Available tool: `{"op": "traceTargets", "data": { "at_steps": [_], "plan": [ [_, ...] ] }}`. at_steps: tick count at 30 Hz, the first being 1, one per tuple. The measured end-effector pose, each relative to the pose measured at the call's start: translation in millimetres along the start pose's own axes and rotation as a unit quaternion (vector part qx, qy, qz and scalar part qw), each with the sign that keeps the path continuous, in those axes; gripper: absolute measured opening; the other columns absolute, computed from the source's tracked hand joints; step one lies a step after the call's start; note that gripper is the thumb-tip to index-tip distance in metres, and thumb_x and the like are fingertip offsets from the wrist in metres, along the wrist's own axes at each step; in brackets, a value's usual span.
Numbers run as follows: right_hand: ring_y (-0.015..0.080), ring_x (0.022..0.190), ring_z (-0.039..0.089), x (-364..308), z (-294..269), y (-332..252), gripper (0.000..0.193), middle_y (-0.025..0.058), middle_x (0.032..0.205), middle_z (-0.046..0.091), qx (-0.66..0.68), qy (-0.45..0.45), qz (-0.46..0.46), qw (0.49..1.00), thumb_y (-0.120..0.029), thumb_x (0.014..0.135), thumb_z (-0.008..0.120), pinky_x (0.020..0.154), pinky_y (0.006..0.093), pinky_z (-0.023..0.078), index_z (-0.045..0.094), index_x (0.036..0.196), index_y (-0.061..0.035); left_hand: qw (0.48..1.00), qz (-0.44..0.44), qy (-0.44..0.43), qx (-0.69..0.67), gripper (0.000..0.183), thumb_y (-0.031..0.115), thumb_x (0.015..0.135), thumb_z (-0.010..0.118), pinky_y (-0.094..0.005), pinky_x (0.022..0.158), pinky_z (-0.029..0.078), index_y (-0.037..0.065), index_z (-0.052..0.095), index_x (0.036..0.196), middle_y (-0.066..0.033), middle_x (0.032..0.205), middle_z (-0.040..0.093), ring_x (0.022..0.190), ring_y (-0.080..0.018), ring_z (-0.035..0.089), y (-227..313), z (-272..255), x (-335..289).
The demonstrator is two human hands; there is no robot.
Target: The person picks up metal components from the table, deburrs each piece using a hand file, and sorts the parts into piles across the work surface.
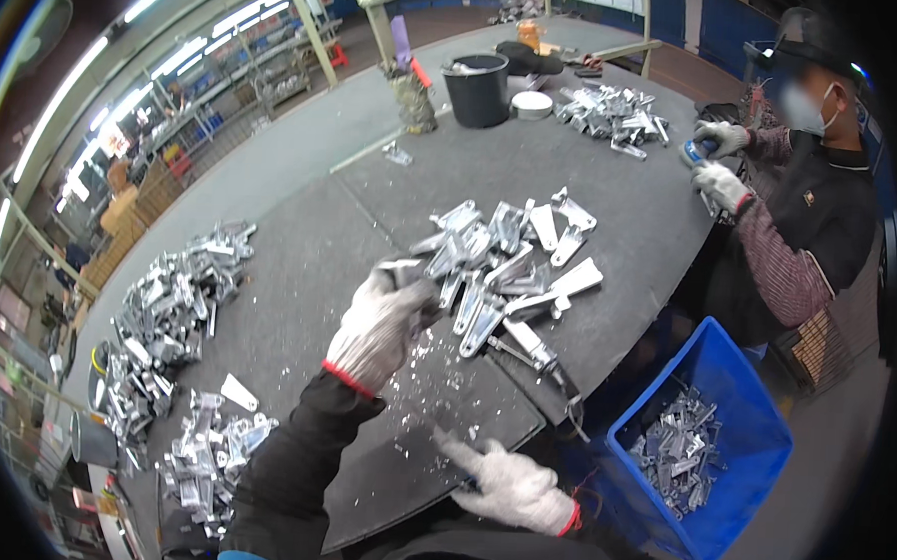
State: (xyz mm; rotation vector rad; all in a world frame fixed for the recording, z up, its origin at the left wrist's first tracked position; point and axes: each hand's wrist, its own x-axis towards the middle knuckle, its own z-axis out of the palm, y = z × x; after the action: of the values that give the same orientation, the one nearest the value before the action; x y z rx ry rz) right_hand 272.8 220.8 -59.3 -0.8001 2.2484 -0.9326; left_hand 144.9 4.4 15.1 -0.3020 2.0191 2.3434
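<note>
My left hand (379, 322), in a white knit glove with a red cuff, reaches to the near left side of a pile of silvery metal castings (510, 248). Its fingers are curled, and a shiny metal casting (402, 266) shows at them. Closer to me, my right hand (515, 486), gloved the same way, is by the table's front edge. Its fingers are bent around something dark, partly hidden, and a blurred narrow shape points up and left from it. I cannot make out what it holds. Small metal chips lie on the dark tabletop (309, 264) between the hands.
More castings lie heaped at left (182, 298) and near left (205, 460). An air-tool-like metal tool (531, 346) with a hose rests by the right edge. A blue bin (751, 453) holds castings. Farther off are a black bucket (477, 93) and a gloved co-worker (812, 196).
</note>
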Motion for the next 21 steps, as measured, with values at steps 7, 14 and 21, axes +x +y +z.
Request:
{"op": "traceTargets", "data": {
  "at_steps": [7,14,21],
  "plan": [
    [0.0455,0.094,0.068,-3,1,11,0.075,0.0322,0.115,0.056,0.029,-0.022,-0.049,0.998,-0.038,0.097,0.062,0.085,0.0498,0.06,0.028,0.164,-0.0298,0.981,0.147,-0.123,-0.033,0.059,-0.019,0.086,0.057,-0.0342,0.103,0.053,0.002,0.058,0.141,-0.012,0.128,0.069,0.122,-0.0221,0.066,33,76,44],
    [0.0436,0.088,0.069,2,-14,19,0.077,0.0309,0.109,0.057,0.006,-0.07,-0.088,0.994,-0.033,0.098,0.061,0.08,0.0494,0.06,0.024,0.166,-0.0313,0.983,0.123,-0.104,0.085,0.057,-0.009,0.088,0.071,-0.0317,0.107,0.051,0.004,0.058,0.141,-0.0096,0.13,0.069,0.122,-0.0181,0.064,16,89,59],
    [0.0436,0.085,0.069,4,-28,16,0.081,0.0309,0.11,0.057,-0.004,-0.105,-0.089,0.99,-0.032,0.097,0.062,0.077,0.0495,0.06,0.02,0.166,-0.0344,0.973,0.188,-0.079,0.108,0.06,-0.004,0.094,0.063,-0.0376,0.115,0.042,-0.001,0.046,0.151,-0.0173,0.144,0.058,0.138,-0.0242,0.052,17,57,88]
  ]
}}
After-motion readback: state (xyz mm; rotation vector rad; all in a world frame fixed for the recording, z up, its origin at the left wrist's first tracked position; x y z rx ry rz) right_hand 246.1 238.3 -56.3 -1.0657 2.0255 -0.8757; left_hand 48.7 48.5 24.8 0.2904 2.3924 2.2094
